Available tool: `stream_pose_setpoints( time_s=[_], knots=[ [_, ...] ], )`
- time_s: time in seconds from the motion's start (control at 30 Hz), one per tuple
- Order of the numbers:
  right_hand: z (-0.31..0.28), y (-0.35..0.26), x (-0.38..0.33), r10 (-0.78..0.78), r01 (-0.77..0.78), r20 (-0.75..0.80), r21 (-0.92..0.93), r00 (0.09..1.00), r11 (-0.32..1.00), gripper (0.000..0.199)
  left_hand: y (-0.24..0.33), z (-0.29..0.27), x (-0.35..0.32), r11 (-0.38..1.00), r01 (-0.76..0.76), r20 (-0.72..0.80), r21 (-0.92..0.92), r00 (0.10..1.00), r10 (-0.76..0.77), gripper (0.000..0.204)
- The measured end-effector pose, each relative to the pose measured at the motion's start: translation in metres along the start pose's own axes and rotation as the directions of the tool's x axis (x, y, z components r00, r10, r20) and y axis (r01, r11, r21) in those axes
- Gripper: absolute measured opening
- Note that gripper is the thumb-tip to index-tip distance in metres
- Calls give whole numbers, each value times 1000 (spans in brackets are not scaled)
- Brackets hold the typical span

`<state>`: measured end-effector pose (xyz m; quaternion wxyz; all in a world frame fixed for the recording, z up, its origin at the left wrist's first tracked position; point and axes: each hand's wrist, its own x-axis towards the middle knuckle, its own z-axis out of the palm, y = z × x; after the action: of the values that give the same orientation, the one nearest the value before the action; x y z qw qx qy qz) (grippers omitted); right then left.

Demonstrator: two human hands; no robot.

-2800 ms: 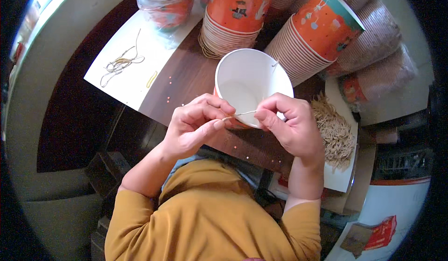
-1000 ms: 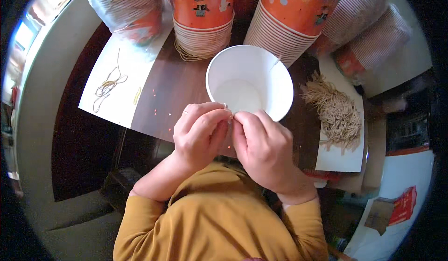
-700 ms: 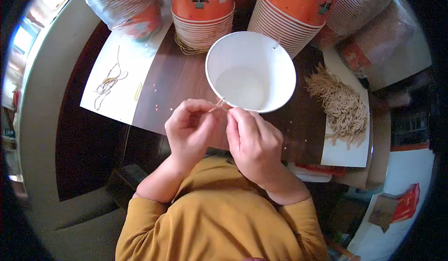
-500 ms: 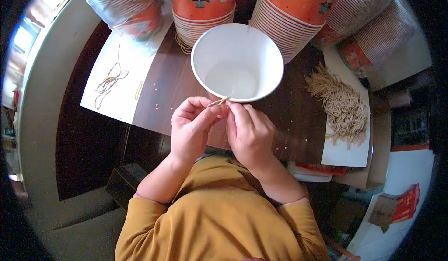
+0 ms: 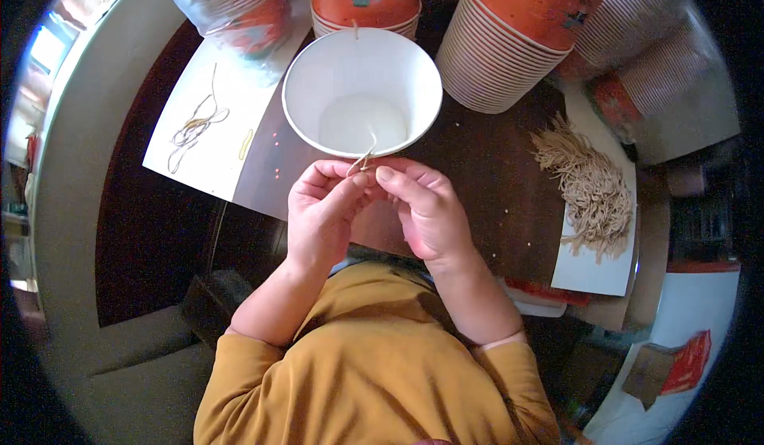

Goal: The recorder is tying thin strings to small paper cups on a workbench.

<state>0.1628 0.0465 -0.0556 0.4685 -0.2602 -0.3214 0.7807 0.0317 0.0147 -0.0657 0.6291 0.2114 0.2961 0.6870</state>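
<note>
A white-lined paper bucket (image 5: 306, 95) sits on the table, its mouth facing me. Against its near rim, a thin beige cord (image 5: 362, 163) forms a small loop, with one loose end standing up over the rim. My left hand (image 5: 320, 210) pinches the cord between thumb and forefinger. Close beside it, my right hand (image 5: 434, 206) is closed at the same spot, thumb tip pressed near the knot-like bit; the part inside its fingers is hidden. A small piece of cord (image 5: 355, 28) shows at the bucket's far rim.
Stacked orange paper buckets (image 5: 501, 47) stand behind, some bagged in clear plastic (image 5: 231, 7). A heap of beige cords (image 5: 589, 186) lies on white board at the right. Loose cords (image 5: 191, 133) lie on a white sheet at the left. Small pink bits (image 5: 277, 174) dot the brown table.
The bucket has shifted left in view, and its far-rim cord piece shows more to the left. My right hand has turned, its thumb more outstretched. Both hands stay at the cord by the near rim.
</note>
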Motion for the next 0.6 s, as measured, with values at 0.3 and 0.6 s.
stream_pose_setpoints(
  time_s=[0.3,0.6],
  knots=[
    [-16,9,6,133,-134,16,175,991,975,21,-3,-2,-3,875,-283,44,394,956,290,8],
    [-18,6,5,168,-164,-22,119,986,979,21,5,-8,5,134,-607,464,784,715,523,16]
  ],
)
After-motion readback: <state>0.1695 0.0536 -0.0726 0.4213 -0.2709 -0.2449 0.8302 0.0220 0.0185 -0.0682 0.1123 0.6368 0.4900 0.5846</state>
